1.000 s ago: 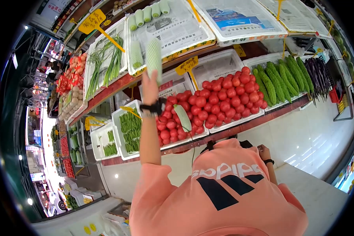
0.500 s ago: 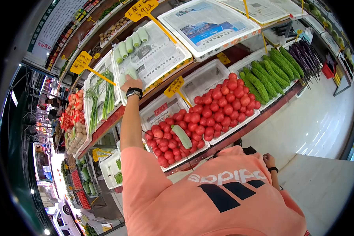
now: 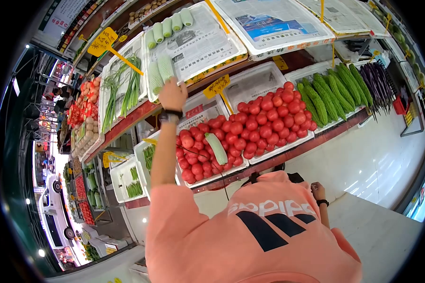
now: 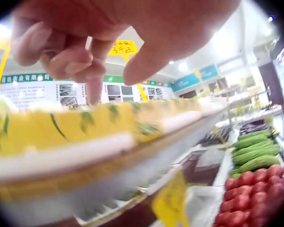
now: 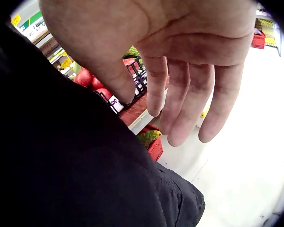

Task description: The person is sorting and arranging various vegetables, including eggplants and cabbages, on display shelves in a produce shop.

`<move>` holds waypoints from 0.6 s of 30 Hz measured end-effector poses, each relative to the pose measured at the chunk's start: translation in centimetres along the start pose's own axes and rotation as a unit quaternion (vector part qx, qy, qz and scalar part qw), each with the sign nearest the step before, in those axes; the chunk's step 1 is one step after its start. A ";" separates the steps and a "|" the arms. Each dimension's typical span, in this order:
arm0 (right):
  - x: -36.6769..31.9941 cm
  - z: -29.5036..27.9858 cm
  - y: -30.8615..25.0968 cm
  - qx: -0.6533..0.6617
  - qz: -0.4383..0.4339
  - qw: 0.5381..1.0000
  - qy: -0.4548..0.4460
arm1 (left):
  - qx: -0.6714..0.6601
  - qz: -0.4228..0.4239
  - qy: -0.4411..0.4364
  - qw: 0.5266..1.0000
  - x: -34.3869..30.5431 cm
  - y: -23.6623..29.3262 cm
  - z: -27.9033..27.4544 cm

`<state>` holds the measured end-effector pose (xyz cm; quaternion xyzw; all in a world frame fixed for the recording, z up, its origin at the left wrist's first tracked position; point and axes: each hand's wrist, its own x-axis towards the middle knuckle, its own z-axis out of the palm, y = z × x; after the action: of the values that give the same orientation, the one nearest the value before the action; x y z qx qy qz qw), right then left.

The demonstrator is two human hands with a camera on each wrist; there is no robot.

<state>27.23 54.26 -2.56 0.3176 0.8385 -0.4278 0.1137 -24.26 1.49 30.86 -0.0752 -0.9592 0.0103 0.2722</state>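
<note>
My left hand is at the front edge of a white, newspaper-lined tray, its fingertips overlapping the lower end of a pale green zucchini in a net sleeve. A second netted zucchini lies just left of that one. From the left wrist, the hand shows loosely bent fingers with nothing between them, above the tray's yellow-patterned edge. Another zucchini rests on the heap of tomatoes. My right hand hangs at my side, fingers loose and holding nothing.
Several zucchini line the tray's back. Spring onions lie to its left. Yellow price signs stick up between trays. Bitter melons and dark purple eggplants sit on the right. A red shelf edge runs along the front.
A second ago my left hand held a zucchini over the tray's front. It reached to the front left corner, then drew back right. Two zucchini now lie side by side there.
</note>
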 end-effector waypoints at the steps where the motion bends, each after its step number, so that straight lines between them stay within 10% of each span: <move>1: -0.3 -0.1 -0.4 0.002 0.003 1.000 -0.001 | -0.059 0.005 0.050 0.997 -3.3 1.2 0.7; 6: -0.6 -0.8 -0.7 -0.081 -0.037 0.995 -0.036 | -0.142 -0.139 -0.170 0.965 -22.3 3.8 9.7; 10: -0.5 -1.8 -2.2 -0.086 -0.039 0.995 -0.044 | -0.065 -0.289 -0.427 0.854 -34.1 3.8 18.6; 12: -0.6 -2.5 -2.4 -0.087 -0.038 0.994 -0.049 | -0.144 -0.373 -0.437 0.805 -33.6 5.2 16.0; 18: -0.1 -3.3 -2.8 -0.085 -0.025 0.994 -0.059 | -0.101 -0.355 -0.334 0.867 -33.4 7.0 15.6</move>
<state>25.86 55.62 1.31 0.2595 0.8715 -0.3758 0.1787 -3.39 3.75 -0.26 0.2514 -0.9506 -0.1591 -0.0886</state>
